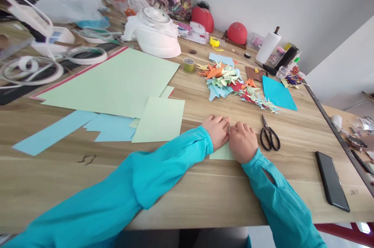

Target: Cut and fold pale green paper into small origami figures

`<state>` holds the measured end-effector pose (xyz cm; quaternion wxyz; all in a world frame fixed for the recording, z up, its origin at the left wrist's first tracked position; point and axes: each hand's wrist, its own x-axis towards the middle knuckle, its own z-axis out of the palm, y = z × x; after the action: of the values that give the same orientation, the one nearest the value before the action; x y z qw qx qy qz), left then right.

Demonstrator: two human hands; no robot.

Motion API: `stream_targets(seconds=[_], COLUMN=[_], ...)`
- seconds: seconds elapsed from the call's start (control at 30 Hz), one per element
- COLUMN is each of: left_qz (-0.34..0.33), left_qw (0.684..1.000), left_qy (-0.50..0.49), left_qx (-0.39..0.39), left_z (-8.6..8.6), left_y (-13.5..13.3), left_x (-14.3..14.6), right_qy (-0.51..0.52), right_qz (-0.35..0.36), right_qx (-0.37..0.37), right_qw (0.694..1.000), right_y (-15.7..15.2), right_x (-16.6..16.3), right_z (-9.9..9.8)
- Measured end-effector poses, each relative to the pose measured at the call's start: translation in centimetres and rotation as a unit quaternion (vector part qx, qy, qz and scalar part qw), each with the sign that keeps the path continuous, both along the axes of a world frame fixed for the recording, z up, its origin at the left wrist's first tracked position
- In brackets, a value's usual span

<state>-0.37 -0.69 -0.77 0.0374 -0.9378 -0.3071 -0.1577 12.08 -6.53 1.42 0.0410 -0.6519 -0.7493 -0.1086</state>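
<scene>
A small pale green sheet of paper (222,153) lies on the wooden table, mostly covered by my hands. My left hand (216,130) presses on its far part, fingers curled with the tips against the paper. Right beside it, my right hand (243,141) is closed at the paper's far edge, its knuckles up. Both thumbs are hidden, and the fingertips nearly meet. Black-handled scissors (270,135) rest just right of my right hand. To the left lies a square pale green sheet (162,119).
Beyond my hands is a pile of folded paper cranes (224,78) in several colours. A big green sheet (113,80) and blue paper strips (55,131) lie left. A phone (332,181) is at the right. A roll of tape (189,65) and a turquoise sheet (279,93) lie farther back.
</scene>
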Motion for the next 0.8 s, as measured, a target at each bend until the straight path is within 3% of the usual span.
stream_targets(seconds=[0.53, 0.67, 0.8], left_qz=[0.018, 0.016, 0.010], left_qw=[1.000, 1.000, 1.000], left_qy=[-0.008, -0.015, -0.027], left_qx=[0.001, 0.002, 0.007], left_z=[-0.3, -0.5, -0.6], left_y=[0.0, 0.1, 0.1], left_x=[0.2, 0.2, 0.1], right_qy=[0.003, 0.033, 0.027], right_qz=[0.009, 0.023, 0.025], right_qx=[0.011, 0.003, 0.023], right_qw=[1.000, 0.999, 0.999], right_y=[-7.5, -6.9, -3.9], right_x=[1.2, 1.7, 2.2], right_z=[0.1, 0.5, 0.3])
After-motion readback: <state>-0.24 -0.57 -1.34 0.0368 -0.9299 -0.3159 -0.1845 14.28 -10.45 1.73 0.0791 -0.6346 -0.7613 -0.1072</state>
